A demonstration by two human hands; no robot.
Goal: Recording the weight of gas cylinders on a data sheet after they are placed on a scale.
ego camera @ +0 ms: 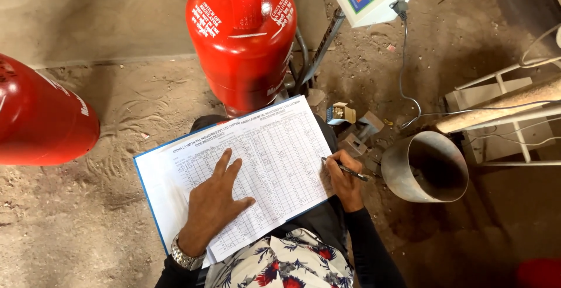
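Filling the ruled record sheet (274, 159) at centre frame: right hand (343, 177) pinching a pen (346, 170), left hand (213, 203) spread flat, steadying; likely next, reading another figure.

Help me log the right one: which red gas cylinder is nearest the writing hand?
The upright red cylinder just beyond the record sheet, beside the scale's display; the other cylinder sits far left at the picture's edge.
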